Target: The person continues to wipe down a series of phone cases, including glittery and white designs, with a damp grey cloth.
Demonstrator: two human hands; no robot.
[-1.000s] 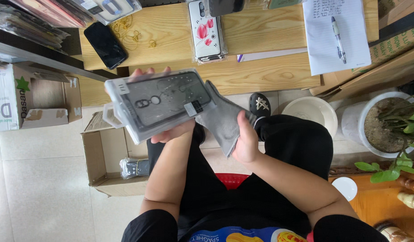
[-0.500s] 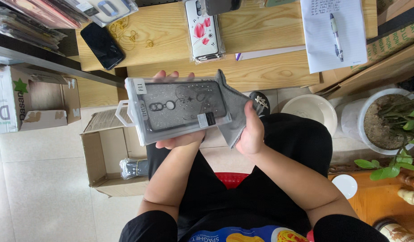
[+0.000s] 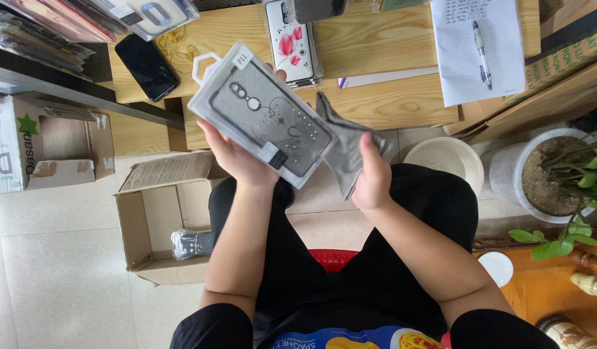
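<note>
Currently: clear plastic-packaged grey phone case (image 3: 263, 116), long axis slanting upper-left to lower-right, above lap | left hand (image 3: 237, 158) beneath it, fingers cupped on its underside | right hand (image 3: 371, 174) just beside, fingers pinching grey cloth (image 3: 344, 145) | wooden table (image 3: 376, 58) beyond.

**Tiled floor below a wooden desk**

A light grained wooden desk (image 3: 382, 45) spans the top edge. Below lies a pale glossy tiled floor (image 3: 59, 278), evenly daylit. An orange-brown wooden surface (image 3: 544, 291) fills the bottom right corner.
</note>
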